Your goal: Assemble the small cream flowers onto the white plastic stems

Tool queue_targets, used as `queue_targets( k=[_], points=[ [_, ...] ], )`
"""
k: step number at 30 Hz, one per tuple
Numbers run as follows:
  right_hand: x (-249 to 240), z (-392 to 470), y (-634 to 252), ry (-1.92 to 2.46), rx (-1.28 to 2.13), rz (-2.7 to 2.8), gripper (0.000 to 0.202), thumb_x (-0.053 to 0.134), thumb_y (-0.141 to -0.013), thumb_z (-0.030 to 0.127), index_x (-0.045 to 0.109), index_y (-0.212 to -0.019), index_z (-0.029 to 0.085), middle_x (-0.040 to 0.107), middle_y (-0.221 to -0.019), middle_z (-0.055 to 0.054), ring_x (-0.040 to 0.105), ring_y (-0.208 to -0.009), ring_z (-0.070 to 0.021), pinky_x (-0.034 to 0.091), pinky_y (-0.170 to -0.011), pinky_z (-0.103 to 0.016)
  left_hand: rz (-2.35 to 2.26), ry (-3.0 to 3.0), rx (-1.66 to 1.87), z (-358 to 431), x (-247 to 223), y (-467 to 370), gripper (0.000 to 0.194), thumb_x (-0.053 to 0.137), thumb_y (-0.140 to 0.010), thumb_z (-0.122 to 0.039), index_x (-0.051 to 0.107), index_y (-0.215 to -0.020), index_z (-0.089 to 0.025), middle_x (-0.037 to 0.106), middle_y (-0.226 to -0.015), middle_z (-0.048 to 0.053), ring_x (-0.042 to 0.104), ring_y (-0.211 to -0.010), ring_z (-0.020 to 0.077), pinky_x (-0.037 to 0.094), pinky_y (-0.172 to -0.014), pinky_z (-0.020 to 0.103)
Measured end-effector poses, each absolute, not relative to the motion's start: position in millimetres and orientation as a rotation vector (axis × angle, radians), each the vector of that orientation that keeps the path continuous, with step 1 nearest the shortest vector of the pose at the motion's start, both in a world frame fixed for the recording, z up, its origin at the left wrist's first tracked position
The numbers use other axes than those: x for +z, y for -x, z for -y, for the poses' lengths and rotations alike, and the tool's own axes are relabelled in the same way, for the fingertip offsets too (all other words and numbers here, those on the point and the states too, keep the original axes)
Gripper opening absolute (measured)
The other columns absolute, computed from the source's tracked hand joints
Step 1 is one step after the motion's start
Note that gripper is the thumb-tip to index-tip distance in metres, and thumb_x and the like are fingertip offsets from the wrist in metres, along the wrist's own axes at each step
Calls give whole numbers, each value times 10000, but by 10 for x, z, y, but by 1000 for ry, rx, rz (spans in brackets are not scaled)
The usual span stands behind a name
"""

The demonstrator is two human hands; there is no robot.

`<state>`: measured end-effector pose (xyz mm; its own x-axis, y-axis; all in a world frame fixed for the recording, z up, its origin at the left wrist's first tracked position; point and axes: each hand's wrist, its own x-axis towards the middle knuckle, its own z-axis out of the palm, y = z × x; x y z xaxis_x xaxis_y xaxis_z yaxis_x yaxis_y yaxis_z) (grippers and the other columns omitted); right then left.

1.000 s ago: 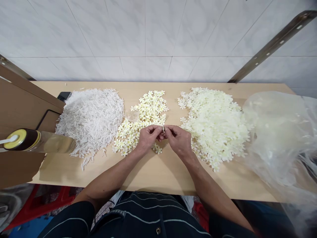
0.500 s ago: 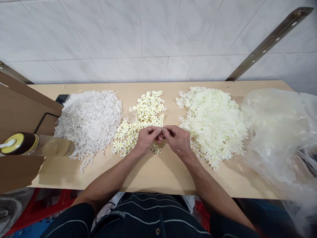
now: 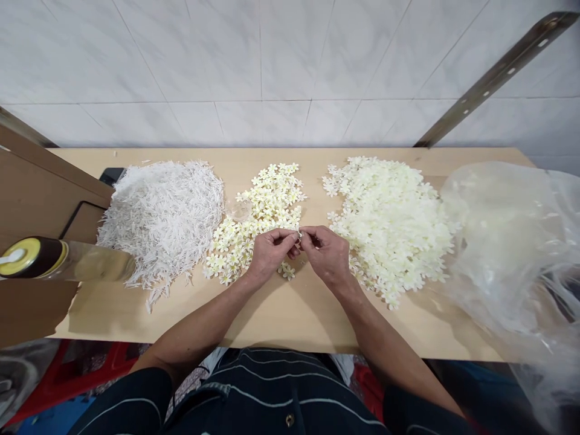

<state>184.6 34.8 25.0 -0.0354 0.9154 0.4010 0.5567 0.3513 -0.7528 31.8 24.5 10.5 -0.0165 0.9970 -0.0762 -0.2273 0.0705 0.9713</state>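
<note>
My left hand (image 3: 273, 249) and my right hand (image 3: 325, 248) meet above the table, thumbs and forefingers pinched together. A tiny whitish bit shows between the fingertips, too small to name. Just beneath and left of my left hand spreads a pile of pale yellow artificial flowers (image 3: 267, 202) with yellow centres. A few loose flowers (image 3: 286, 270) lie between my wrists. To the right of my right hand is a larger heap of whitish-green flower heads (image 3: 389, 223). On the left lies a heap of thin white stem-like pieces (image 3: 163, 211).
A clear bottle with a yellow-and-black cap (image 3: 34, 258) stands at the left by a cardboard box (image 3: 36, 187). A clear plastic bag (image 3: 512, 235) covers the table's right end. A metal bracket (image 3: 493, 81) slants against the tiled wall (image 3: 235, 54). A phone-like dark object (image 3: 112, 176) lies behind the white heap.
My hands stay together in nearly the same place, with the fingertips slightly more apart. The camera view has shifted a little.
</note>
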Motion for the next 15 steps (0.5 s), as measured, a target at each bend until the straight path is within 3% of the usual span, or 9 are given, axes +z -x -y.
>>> queue_targets(
  k=[7, 15],
  points=[
    [246, -347, -1814, 1244, 1009, 1454, 268, 711, -906, 432, 766, -1021, 196, 787, -791, -51, 755, -678, -214, 646, -709, -352, -1125, -973, 1296, -266, 165, -295, 287, 764, -835, -414, 777, -886, -131, 684, -618, 31, 629, -544, 129, 554, -571, 266],
    [211, -387, -1864, 1302, 1048, 1427, 291, 746, -882, 453, 792, -955, 174, 785, -771, -58, 760, -692, -219, 648, -706, -343, -1026, -981, 1253, -269, 128, -268, 334, 769, -848, -440, 783, -946, -121, 705, -649, 51, 639, -565, 137, 555, -591, 273]
  ],
)
